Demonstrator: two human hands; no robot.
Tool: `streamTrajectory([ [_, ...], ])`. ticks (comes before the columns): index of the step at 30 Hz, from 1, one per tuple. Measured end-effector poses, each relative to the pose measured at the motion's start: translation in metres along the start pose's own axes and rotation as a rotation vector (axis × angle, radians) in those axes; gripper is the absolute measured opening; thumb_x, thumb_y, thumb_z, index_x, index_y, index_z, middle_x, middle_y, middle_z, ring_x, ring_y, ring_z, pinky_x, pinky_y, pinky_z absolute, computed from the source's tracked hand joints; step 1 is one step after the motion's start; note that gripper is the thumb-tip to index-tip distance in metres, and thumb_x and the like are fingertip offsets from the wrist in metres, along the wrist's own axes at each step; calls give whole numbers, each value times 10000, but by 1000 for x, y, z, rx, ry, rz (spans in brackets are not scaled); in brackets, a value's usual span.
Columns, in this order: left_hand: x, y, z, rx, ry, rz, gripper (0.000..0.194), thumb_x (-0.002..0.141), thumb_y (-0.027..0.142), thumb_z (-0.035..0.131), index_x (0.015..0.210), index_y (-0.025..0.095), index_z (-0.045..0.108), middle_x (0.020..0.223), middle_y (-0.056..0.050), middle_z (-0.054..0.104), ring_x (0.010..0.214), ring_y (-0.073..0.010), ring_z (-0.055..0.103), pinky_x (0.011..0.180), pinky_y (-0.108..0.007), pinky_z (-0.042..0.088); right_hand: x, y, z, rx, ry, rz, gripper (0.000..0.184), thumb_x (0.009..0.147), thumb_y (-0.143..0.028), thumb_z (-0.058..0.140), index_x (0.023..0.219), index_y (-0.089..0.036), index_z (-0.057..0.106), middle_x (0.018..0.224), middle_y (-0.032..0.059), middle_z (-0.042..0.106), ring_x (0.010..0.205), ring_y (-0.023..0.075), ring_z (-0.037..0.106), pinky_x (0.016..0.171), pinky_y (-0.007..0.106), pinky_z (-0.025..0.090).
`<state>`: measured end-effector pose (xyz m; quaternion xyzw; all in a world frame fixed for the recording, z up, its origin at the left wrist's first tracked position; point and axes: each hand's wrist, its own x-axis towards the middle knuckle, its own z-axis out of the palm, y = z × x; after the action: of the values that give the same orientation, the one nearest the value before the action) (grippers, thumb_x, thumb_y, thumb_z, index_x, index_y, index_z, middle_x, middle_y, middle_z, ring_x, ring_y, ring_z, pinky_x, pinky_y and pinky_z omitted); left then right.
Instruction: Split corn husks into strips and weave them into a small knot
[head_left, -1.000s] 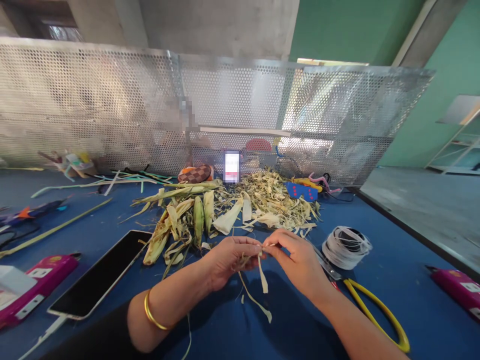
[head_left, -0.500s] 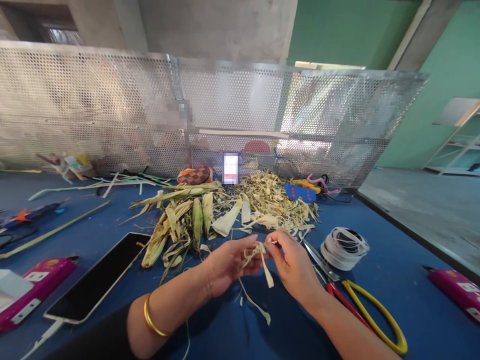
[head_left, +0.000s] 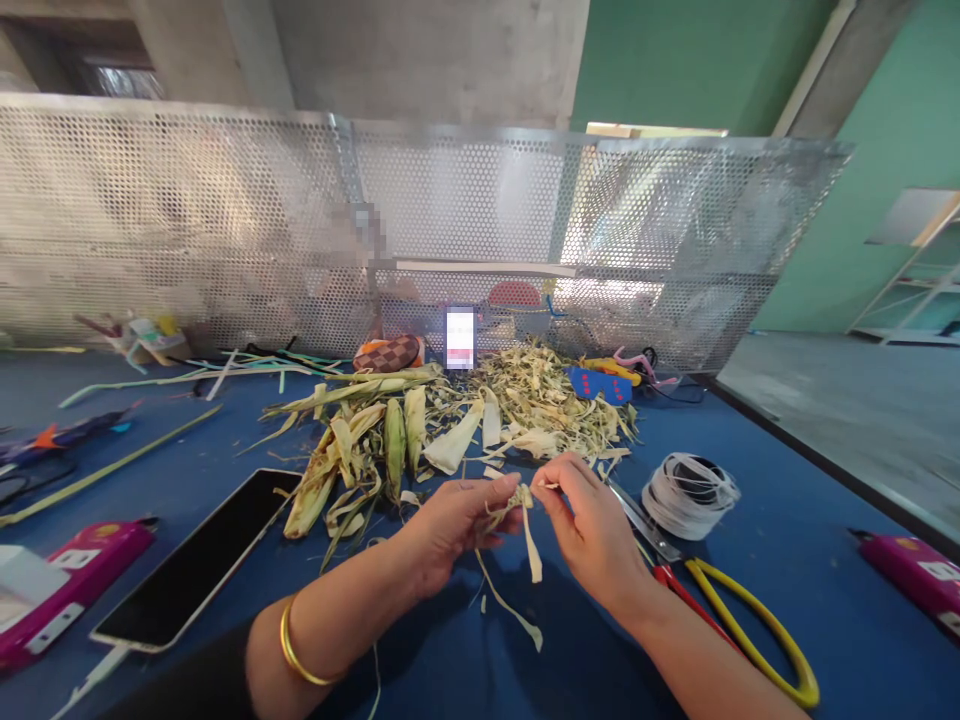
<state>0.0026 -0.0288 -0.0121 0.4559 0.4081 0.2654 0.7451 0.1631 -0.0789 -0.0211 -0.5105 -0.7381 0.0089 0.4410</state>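
My left hand (head_left: 469,515) is closed around a small bundle of knotted corn husk strips (head_left: 516,508), thumb on top. One pale strip hangs down from the bundle, and a longer thin one trails below it towards the table. Close by on the right, my right hand (head_left: 589,525) pinches the end of a husk strip (head_left: 549,486) between thumb and forefinger. Beyond both hands lie whole corn husks (head_left: 394,448), partly green, and a heap of shredded husk (head_left: 551,395). Scissors (head_left: 705,590) with red and yellow handles rest beside my right forearm.
A spool of white cord (head_left: 690,497) stands right of the scissors. At left are a phone (head_left: 196,560) with a cable and a magenta power strip (head_left: 79,590); another power strip (head_left: 911,575) sits far right. A perforated metal screen (head_left: 465,200) borders the table's back.
My left thumb and fingers have closed more tightly over the husk bundle. My right hand keeps its pinch and has hardly moved. The view has shifted slightly.
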Motion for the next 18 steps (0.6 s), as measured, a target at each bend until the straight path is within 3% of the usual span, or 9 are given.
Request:
streamTrajectory([
  [5,0,-4,3,-75,-84,32,324,574,396,799,733,135,691,718,-37,663,626,-107,566,662,-240,427,-1,-3,3,32,-20,13,149,887,-149,413,772,-205,489,765,29,548,706,156,530,647,271,427],
  [13,0,-2,5,-17,11,86,221,583,294,775,695,123,690,673,-39,651,599,-99,553,643,-229,418,2,-4,1,244,-47,282,133,846,-227,506,727,-199,558,697,3,592,647,143,554,596,249,442],
  [18,2,-2,2,-51,29,53,227,568,299,773,697,138,679,623,-21,641,585,-102,561,627,-227,415,5,-3,-6,254,-87,181,102,840,-223,536,769,-207,608,733,12,614,660,141,563,605,245,455],
])
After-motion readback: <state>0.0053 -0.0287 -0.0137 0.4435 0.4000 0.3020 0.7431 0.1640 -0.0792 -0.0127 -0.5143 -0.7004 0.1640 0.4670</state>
